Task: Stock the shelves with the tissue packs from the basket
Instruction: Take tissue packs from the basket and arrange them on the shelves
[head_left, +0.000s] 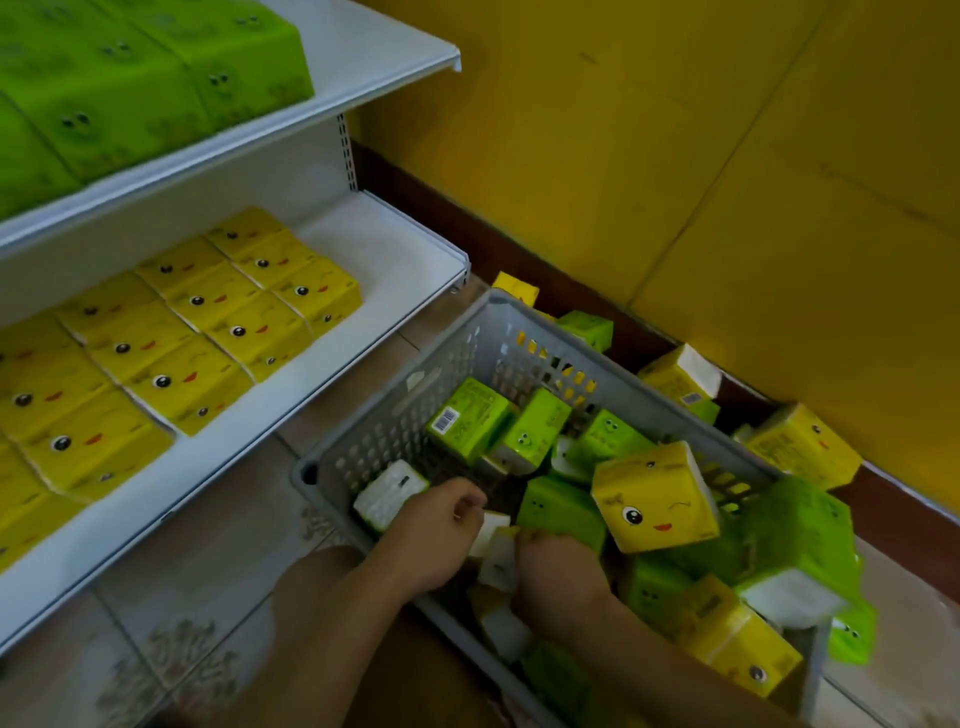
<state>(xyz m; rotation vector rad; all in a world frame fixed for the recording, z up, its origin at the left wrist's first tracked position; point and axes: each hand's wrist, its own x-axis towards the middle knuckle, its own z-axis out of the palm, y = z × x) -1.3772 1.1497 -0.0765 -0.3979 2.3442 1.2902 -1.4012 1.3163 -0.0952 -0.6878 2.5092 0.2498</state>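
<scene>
A grey perforated basket stands on the floor, holding several green and yellow tissue packs. A yellow pack with a winking face lies on top at the right, and green packs lie at the far side. Both my hands reach down into the near part of the basket. My left hand has its fingers curled over a white-ended pack. My right hand grips a pack just beside it, its fingertips hidden. Rows of yellow packs fill the lower shelf.
The upper shelf carries large green packs. The lower shelf has bare white room at its right end. Several packs lie on the floor between the basket and the yellow wall. Tiled floor lies under the shelf.
</scene>
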